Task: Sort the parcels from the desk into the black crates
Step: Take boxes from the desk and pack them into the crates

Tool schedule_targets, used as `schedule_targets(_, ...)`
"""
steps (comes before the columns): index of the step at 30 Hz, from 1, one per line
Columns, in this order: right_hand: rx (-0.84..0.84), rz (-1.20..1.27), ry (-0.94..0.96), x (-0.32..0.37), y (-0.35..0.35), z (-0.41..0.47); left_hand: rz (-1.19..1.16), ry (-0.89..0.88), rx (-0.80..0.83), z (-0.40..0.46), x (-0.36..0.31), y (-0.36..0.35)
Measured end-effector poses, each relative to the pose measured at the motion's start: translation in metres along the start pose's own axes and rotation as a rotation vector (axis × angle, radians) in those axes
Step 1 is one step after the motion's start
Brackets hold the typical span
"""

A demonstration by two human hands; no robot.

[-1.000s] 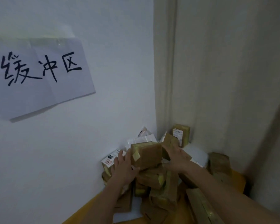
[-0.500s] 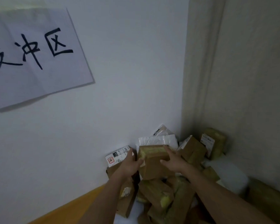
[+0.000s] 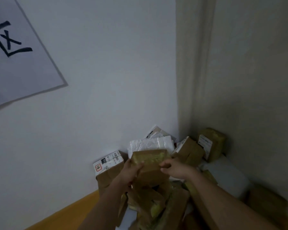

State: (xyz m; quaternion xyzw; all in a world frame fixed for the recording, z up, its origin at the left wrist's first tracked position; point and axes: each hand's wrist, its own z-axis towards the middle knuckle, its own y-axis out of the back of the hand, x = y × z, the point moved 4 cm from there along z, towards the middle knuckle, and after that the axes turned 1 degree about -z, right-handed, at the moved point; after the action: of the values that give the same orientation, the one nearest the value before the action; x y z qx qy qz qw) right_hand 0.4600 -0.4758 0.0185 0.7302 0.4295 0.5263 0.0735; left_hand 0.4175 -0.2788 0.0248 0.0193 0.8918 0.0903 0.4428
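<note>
The left hand (image 3: 131, 170) and right hand (image 3: 175, 168) are gripping a brown cardboard parcel (image 3: 150, 165) from opposite sides (fingers curled over its edges), holding it above the parcel heap (image 3: 153, 203) at 6 o'clock. A white poly mailer (image 3: 150, 143) is lying at the parcel's 12 o'clock; the yellow desk (image 3: 70, 211) is showing at 7 o'clock.

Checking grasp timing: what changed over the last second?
Both hands, left and right, closed from flat contact into a grip on the top brown box, one per side. The view swung right. The parcel pile stayed put.
</note>
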Motion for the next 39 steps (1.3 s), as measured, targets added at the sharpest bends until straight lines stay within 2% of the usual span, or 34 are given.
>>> schedule_targets(6,-0.001,0.121,-0.067,0.000,0.003,-0.020,-0.008,-0.017,0.005,-0.002,0.004,0.006)
schedule_targets(9,-0.017,0.289,-0.093,0.010,-0.002,-0.027,0.001,-0.118,0.024,-0.014,0.002,0.011)
schedule_targets(12,-0.055,0.515,-0.115,0.029,-0.001,-0.033,0.048,-0.347,-0.047,-0.029,-0.014,0.020)
schedule_targets(18,0.011,1.020,-0.019,0.105,0.004,-0.056,0.360,-0.840,-0.383,-0.084,-0.060,0.043)
schedule_targets(21,0.015,1.056,0.118,0.142,0.003,-0.072,0.391,-1.042,-0.514,-0.108,-0.074,0.055)
schedule_targets(25,-0.153,0.994,0.307,0.174,0.006,-0.089,0.401,-1.186,-0.549,-0.135,-0.085,0.066)
schedule_targets(28,-0.223,1.024,0.422,0.185,0.014,-0.102,0.256,-1.173,-0.468,-0.159,-0.089,0.075)
schedule_targets(32,-0.281,0.923,0.556,0.201,0.017,-0.122,-0.158,-0.962,-0.381,-0.184,-0.094,0.096)
schedule_targets(39,-0.336,0.790,0.705,0.231,0.007,-0.155,-0.166,-0.972,-0.396,-0.205,-0.090,0.119)
